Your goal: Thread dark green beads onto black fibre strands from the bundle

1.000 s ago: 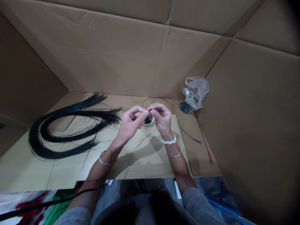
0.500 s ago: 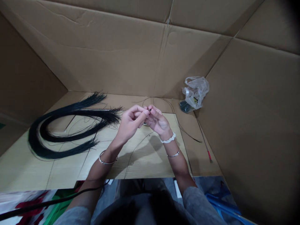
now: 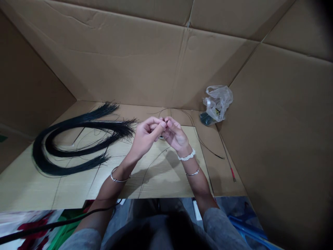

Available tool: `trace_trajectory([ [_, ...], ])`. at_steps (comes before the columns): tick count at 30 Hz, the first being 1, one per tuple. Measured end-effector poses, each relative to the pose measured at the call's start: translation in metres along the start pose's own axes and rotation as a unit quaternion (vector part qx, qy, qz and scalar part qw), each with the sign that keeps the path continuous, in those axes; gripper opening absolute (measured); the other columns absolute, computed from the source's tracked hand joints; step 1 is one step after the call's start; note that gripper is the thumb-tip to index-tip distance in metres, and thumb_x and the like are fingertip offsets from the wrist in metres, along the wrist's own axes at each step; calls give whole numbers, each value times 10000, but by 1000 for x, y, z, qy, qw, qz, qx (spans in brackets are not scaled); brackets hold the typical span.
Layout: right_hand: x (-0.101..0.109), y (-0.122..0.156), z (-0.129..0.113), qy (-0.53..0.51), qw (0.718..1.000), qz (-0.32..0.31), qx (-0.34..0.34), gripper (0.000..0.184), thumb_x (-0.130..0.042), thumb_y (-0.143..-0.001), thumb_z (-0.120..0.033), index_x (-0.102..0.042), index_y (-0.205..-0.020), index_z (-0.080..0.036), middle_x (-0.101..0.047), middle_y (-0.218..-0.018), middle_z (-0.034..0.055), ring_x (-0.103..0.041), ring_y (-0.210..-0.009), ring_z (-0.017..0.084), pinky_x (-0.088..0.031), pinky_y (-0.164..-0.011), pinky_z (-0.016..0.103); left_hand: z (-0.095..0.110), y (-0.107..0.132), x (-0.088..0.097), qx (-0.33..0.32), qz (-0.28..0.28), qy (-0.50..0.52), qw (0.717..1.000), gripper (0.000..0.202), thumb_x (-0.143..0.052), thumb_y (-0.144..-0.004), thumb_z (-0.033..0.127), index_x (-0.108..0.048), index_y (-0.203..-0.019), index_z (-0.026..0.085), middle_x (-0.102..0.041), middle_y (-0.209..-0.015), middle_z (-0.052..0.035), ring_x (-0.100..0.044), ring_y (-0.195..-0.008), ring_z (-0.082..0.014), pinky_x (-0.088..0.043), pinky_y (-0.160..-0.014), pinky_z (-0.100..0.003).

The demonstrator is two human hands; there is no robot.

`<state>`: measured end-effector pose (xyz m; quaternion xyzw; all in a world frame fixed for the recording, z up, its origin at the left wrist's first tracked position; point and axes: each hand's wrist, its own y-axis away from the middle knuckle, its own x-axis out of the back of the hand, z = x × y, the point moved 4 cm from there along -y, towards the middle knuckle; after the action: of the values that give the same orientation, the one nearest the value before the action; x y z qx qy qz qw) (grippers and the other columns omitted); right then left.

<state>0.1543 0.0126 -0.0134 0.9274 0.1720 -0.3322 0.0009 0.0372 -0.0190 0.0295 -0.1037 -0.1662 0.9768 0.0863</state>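
My left hand [image 3: 145, 136] and my right hand [image 3: 176, 134] meet above the wooden tabletop [image 3: 161, 173], fingertips pinched together. Between them they grip a thin black wire [image 3: 152, 163] that trails down toward me across the table. A tiny dark piece sits at the pinch; I cannot make out what it is. Behind my fingers a small white dish [image 3: 161, 138] is almost hidden. Both wrists carry bracelets.
A thick bundle of black wires [image 3: 78, 139] curls over the left of the table. A crumpled clear plastic bag [image 3: 216, 102] lies in the back right corner. Cardboard walls [image 3: 145, 59] enclose the space. A red-tipped thin rod [image 3: 229, 163] lies at right.
My right hand has turned palm-up and shifted slightly left, covering the small white dish that showed a second ago. My left hand has hardly moved.
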Motion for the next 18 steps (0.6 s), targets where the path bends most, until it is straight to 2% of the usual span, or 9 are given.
trace_trajectory([
  [10, -3, 3, 1, -84, 996, 12, -27, 369, -960, -599, -339, -683, -819, -234, -705, -830, -60, -564, -607, 48, -553, -574, 173, 0, 1, -1, -23, -7, 7, 1000, 211, -731, -902, 317, -645, -793, 159, -399, -474, 85, -305, -423, -43, -227, -422, -186],
  [18, -6, 6, 2, -101, 994, 30, -32, 357, -972, -582, -325, -708, -803, -232, -647, -713, -67, -547, -605, 58, -535, -555, 178, 0, 0, 1, -24, -1, 7, 1000, 211, -729, -896, 330, -651, -802, 158, -440, -484, 73, -324, -424, -45, -241, -423, -188],
])
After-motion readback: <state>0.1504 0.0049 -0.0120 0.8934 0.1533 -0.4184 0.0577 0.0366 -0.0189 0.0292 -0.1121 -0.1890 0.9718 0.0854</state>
